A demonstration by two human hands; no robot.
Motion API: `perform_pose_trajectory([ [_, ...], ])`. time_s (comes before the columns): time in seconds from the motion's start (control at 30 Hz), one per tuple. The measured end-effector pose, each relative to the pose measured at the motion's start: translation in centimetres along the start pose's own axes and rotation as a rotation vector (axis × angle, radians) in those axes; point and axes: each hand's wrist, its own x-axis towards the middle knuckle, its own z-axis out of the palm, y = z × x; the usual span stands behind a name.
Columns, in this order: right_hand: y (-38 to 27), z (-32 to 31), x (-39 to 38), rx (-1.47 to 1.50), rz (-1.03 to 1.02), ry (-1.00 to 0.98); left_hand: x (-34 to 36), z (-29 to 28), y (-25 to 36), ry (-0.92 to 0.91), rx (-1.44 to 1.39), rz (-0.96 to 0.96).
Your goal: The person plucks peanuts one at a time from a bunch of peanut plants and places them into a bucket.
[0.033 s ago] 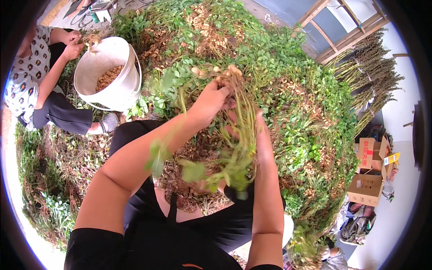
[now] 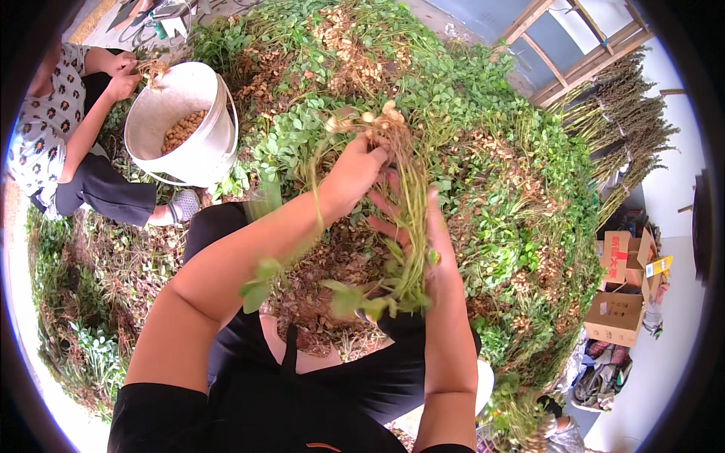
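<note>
A peanut plant (image 2: pixel 412 196) hangs in front of me, its root end up and its leaves down above my lap. Pale pods (image 2: pixel 391 115) cluster at the roots. My left hand (image 2: pixel 356 172) is closed round the stems just below those pods. Lower down, my right hand (image 2: pixel 439 245) is open, with fingers stretched out behind the stems and the thumb on their right side. The stems hide part of its palm.
Heaped peanut plants (image 2: pixel 521 196) surround me. At the upper left stands a white bucket (image 2: pixel 219 143) partly filled with peanuts (image 2: pixel 183 131). Beside it sits another person (image 2: pixel 57 136), hands at a plant. Cardboard boxes (image 2: pixel 615 313) and a wooden frame (image 2: pixel 581 64) are on the right.
My right hand's fingers show more spread behind the stems. The plant's lower leaves have swung slightly, and its root end sits a little higher. My left hand keeps its grip.
</note>
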Motion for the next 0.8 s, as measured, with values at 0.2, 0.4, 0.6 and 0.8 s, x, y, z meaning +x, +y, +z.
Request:
perform_pose_trajectory([
  [0.2, -1.2, -1.8, -2.3, -0.092, -0.123, -0.059, 0.0, -0.9, -1.3, -0.259, 0.586, 0.287],
  [0.4, -2.8, -7.1, -2.7, 0.042, 0.067, 0.146, 0.8, -2.8, 0.7, -0.342, 1.454, -0.102],
  [0.6, -2.2, -8.7, -4.2, 0.004, -0.031, 0.372, 1.0, -3.0, 2.3, -0.233, 0.779, 0.208],
  [0.8, -2.4, -8.3, -3.3, 0.114, 0.003, 0.180, 0.4, -0.4, -0.7, -0.337, 0.807, 0.143],
])
